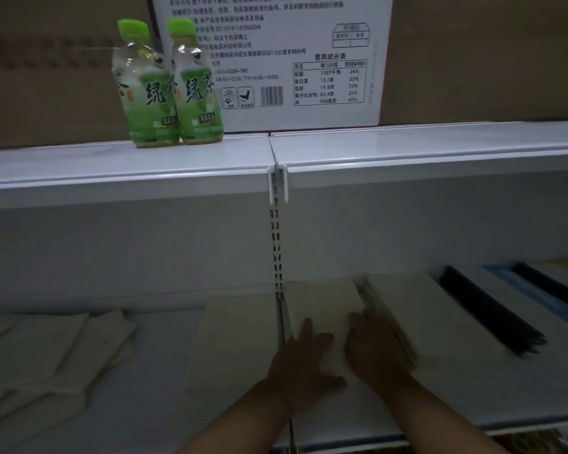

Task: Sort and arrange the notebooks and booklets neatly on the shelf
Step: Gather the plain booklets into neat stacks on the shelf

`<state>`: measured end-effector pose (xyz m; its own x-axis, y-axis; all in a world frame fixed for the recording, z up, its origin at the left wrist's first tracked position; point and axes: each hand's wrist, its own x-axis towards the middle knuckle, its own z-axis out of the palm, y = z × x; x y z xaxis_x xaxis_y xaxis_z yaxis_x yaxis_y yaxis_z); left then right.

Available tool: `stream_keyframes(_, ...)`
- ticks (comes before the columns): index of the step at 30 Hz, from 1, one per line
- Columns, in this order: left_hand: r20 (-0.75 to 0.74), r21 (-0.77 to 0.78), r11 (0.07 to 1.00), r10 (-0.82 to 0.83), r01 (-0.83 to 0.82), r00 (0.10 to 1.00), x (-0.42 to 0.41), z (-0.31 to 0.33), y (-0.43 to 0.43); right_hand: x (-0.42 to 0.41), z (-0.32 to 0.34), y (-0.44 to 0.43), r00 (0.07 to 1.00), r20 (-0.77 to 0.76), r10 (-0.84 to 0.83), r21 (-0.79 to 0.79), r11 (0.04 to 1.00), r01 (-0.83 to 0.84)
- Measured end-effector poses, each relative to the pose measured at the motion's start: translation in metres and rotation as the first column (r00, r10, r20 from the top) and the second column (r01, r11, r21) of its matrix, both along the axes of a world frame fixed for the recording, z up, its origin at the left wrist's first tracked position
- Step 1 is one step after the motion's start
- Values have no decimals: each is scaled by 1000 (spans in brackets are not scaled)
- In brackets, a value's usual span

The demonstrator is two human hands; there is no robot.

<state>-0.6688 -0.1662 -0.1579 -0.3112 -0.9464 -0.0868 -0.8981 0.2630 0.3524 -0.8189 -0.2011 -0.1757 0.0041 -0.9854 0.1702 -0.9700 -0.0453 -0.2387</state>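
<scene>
Head view, and both hands are down on the lower shelf (pixel 473 398), a smooth white metal deck. Landmark is the slotted post (pixel 276 244), a thin upright strip punched with small holes. Just right of the post lies the booklet (pixel 325 303), a flat cream rectangle with a matte paper cover. The left hand (pixel 304 358) is spread wide and flat on its near left part, fingers straight, the thumb out to the side. The right hand (pixel 374 348) lies flat on its right edge, fingers straight too, nothing gripped. Touching that hand, further right of the post, is a thick stack (pixel 417 309) of the same cream covers, its layered page edges showing. Beyond it, far right, are notebooks (pixel 492 312) with long dark spines, too blurred to say more.

Left of the post, just beside it, is another cream sheet (pixel 236 322), lying flat. Well to the left is a loose pile (pixel 56 348), pale covers overlapping at skewed angles.

Above the post, on the top shelf (pixel 407 149), to the left, two bottles (pixel 145 86) stand upright side by side, touching, clear plastic with green caps and glossy green labels. Behind them is a white carton (pixel 276 60) printed with text and a barcode.
</scene>
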Motion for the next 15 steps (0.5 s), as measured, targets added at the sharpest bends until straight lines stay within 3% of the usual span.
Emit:
stream_keyframes(4,-11,48,999,25,-25,1000,-4,2,-4,-1,8,2,1000,-1,12,-81,997,-12)
stream_keyframes(7,111,18,999,-31,29,993,-9,8,3,0,-1,5,995,-16,95,-34,995,-96)
stream_keyframes(10,-27,53,999,-4,6,1000,0,17,21,-2,5,7,986,-69,149,-8,989,-150)
stream_keyframes(12,-135,52,999,3,4,991,26,29,34,-11,5,-2,979,-163,125,-16,991,-129)
stream_keyframes(13,-141,46,999,4,3,990,45,37,41,-11,8,-5,962,-233,144,36,990,-139)
stream_keyframes(14,-116,33,999,4,0,993,70,42,44,-7,11,-10,929,-322,182,190,974,-125)
stream_keyframes(15,-66,15,1000,8,-7,998,98,48,49,8,28,-4,903,-381,198,193,972,-132)
